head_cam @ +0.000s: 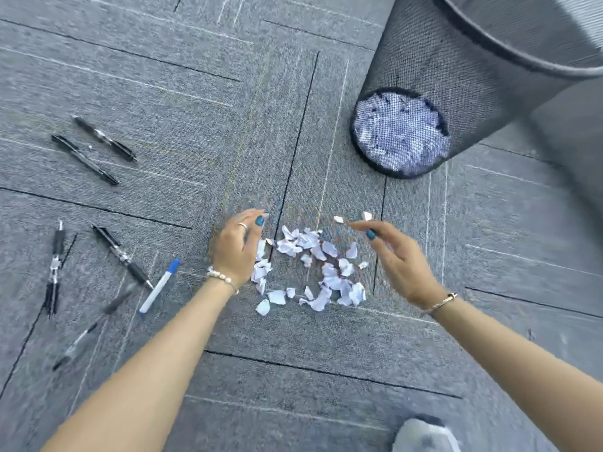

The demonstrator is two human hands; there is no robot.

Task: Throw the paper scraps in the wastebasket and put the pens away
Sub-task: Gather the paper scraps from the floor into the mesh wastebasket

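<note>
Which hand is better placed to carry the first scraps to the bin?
Right, probably: the right hand sits on the side of the black mesh wastebasket; the left hand flanks the torn white paper scraps opposite.

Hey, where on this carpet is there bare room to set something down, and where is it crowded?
Bare carpet lies between the paper scraps and the wastebasket, along the far side beyond the black pens, and near, between the two forearms. Crowded: the scrap pile between the left hand and right hand, and the left side, strewn with pens, including the white marker.

Paper scraps (310,269) on the floor (293,402): wastebasket (456,93) behind and right of them, pens (98,223) left, one hand at each side.
</note>
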